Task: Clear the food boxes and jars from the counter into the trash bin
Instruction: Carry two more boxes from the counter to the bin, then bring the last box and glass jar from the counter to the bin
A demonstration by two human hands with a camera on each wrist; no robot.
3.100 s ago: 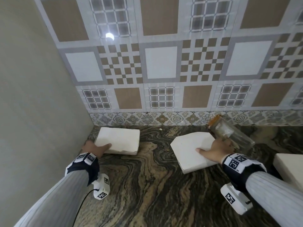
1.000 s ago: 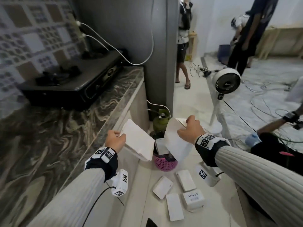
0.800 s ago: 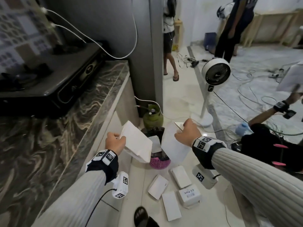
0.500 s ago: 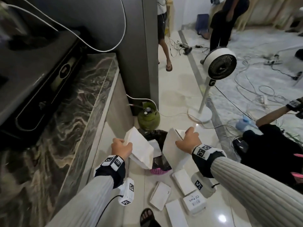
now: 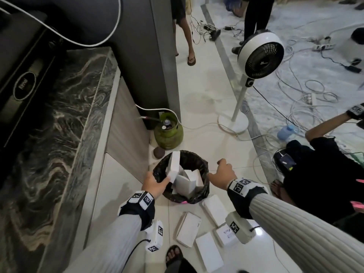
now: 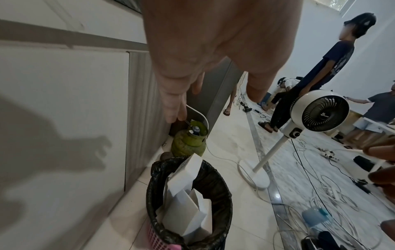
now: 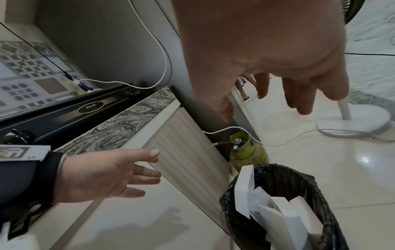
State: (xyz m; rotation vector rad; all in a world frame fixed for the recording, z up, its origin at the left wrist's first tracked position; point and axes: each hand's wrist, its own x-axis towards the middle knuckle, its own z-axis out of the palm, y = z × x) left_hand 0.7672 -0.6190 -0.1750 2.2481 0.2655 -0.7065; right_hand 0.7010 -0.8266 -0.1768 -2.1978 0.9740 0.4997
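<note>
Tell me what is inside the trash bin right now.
The trash bin has a black liner and holds several white food boxes standing on edge, one poking above the rim. Whatever lies beneath them, jars included, is covered.

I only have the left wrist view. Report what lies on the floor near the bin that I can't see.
Observer: The head view shows several white boxes lying on the floor on the person's side of the bin.
Operator: Now give me the right hand.
Observer: The right hand hovers by the bin's right rim, fingers relaxed, holding nothing.
Operator: Check the counter.
Observer: The right wrist view shows a black stove sitting on the counter.
</note>
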